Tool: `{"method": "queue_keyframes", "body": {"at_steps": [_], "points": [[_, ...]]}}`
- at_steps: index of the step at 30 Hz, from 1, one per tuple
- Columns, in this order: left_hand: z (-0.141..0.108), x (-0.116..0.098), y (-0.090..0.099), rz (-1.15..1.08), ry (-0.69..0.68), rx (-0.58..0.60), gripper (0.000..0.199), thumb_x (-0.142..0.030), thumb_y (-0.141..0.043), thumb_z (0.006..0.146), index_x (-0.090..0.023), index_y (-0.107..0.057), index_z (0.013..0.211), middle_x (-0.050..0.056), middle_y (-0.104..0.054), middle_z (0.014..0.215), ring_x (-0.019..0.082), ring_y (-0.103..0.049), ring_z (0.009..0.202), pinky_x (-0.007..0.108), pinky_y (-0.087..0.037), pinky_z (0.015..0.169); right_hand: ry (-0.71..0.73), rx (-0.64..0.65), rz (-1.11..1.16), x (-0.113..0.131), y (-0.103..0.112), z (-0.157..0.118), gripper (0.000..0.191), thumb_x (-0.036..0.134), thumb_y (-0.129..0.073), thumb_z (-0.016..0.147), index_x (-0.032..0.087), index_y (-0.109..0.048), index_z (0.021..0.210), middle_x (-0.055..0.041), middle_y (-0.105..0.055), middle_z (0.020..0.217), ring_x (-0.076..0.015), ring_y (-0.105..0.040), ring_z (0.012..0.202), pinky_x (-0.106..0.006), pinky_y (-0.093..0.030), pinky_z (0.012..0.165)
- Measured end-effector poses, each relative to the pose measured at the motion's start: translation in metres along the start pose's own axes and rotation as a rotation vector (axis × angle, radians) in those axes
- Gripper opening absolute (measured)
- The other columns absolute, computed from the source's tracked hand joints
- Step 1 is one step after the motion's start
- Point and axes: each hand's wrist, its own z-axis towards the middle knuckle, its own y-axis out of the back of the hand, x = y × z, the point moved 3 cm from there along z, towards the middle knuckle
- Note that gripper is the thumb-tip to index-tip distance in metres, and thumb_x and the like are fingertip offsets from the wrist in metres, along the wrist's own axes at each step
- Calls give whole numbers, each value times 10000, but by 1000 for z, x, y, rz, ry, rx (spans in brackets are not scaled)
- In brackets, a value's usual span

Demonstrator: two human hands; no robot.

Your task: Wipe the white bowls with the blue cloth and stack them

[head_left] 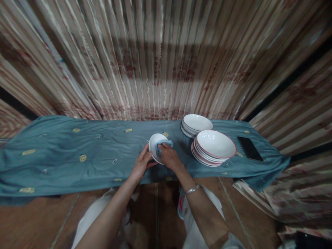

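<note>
Light trousers (93,216) and part of a shoe (181,207) were seen nearest, over a brown floor (144,214). A bracelet (193,189) was worn on the right wrist.

The small white bowl (154,146) was held over the near edge of the table, in front of the body, presumably so both hands could be used on it at an easy reach. Its side was pinched by the left hand (142,162), thumb at the rim, fingers around the outside; likely done to steady it against the push from the other side. Whether any weight was taken by the table could not be told.

A blue cloth (168,142) was bunched in the curled fingers of the right hand (169,157) and pressed to the bowl's inside, probably wadded to fit the curve.

The red-rimmed stack (216,144) was set right of the hands, apart from them, apparently to leave working room. A black phone (249,148) was laid flat beyond its right side. The dark-rimmed stack (197,122) was placed just behind, seemingly sorted by rim colour. All was carried on a teal tablecloth (98,152), backed by a pleated curtain (145,69).
</note>
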Motion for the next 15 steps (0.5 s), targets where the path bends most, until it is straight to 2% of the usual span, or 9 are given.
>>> {"method": "queue_keyframes", "body": {"at_steps": [4,8,12,15], "points": [[0,0,0,11,-3,1,735,-360,-756,723,-264,-472,1394,84,-688,1068,220,-697,870,374,-599,722,-10,75,-41,-1,6,-5,407,106,-387,898,138,-585,1253,-154,-595,1278,-245,-548,1183,-364,-421,1011],[-1,0,-1,30,-3,26,753,-404,-746,726,-270,-452,1407,81,-685,1094,216,-695,884,363,-599,725,48,154,43,-7,10,-7,357,156,-406,914,183,-637,1185,-90,-645,1239,-203,-573,1164,-338,-406,1023],[0,0,0,43,1,20,756,-409,-743,729,-280,-442,1411,81,-684,1118,223,-696,908,342,-602,697,112,198,283,-15,6,-4,318,172,-457,897,227,-696,1100,-39,-711,1122,-195,-634,1057,-323,-457,941],[1,0,0,44,-1,21,747,-413,-746,725,-292,-454,1402,73,-681,1136,226,-692,936,329,-603,693,134,191,617,-17,-1,-2,261,209,-524,866,212,-724,1033,-28,-740,987,-188,-669,927,-308,-496,858]]}}
